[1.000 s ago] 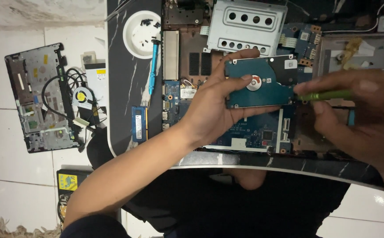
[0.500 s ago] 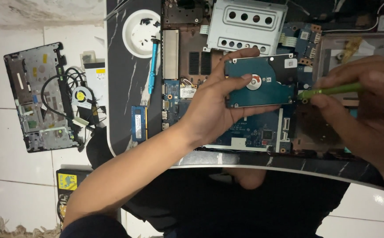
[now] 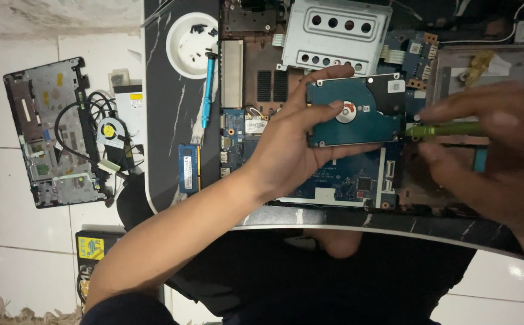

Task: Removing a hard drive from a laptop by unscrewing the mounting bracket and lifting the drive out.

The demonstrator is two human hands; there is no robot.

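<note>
While the left hand (image 3: pixel 286 150) clamps a hard drive (image 3: pixel 355 111) above an opened laptop (image 3: pixel 334 174), the right hand (image 3: pixel 496 150) pinches a green screwdriver (image 3: pixel 445 129) at the drive's right edge.

From the head camera, the left thumb presses the drive's lower edge and the fingers curl over its top and face, hiding part of it; the right hand is blurred and cut off by the frame's edge, fingers closed together on the screwdriver's shaft, its tip just at the drive's side, contact hard to make out; a white dish (image 3: pixel 193 45) with small dark screws, a blue screwdriver (image 3: pixel 206 90) and a memory stick (image 3: pixel 189 168) lie on the dark table (image 3: pixel 166 120); a keyboard panel (image 3: pixel 51 132) and a fan (image 3: pixel 110 132) rest on the floor tiles.
</note>
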